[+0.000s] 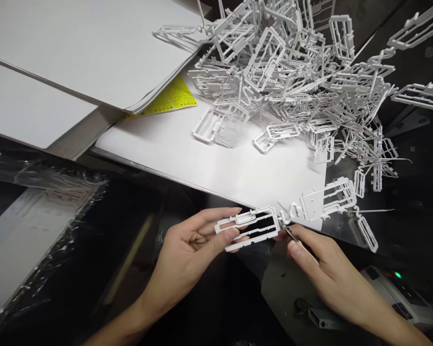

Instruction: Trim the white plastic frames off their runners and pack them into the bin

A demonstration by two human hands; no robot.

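My left hand (pixel 191 254) pinches a white plastic slotted frame (pixel 250 228) between thumb and fingers, just off the table's front edge. A curled white runner (pixel 290 213) leads from the frame's right end towards a second white frame (pixel 328 198) at the table edge. My right hand (pixel 321 262) is closed around a slim metal cutting tool (pixel 292 235). Its tip touches or lies very near the joint between the held frame and the runner. The fingers partly hide the tool, so its exact kind is unclear.
A large tangled heap of white moulded frames (pixel 292 72) covers the back right of the white sheet (pixel 187 149). Stacked white boards (pixel 75 48) and a yellow printed sheet (pixel 175 98) lie at left. Clear plastic wrap (pixel 57 240) and a grey device (pixel 400 293) flank my hands.
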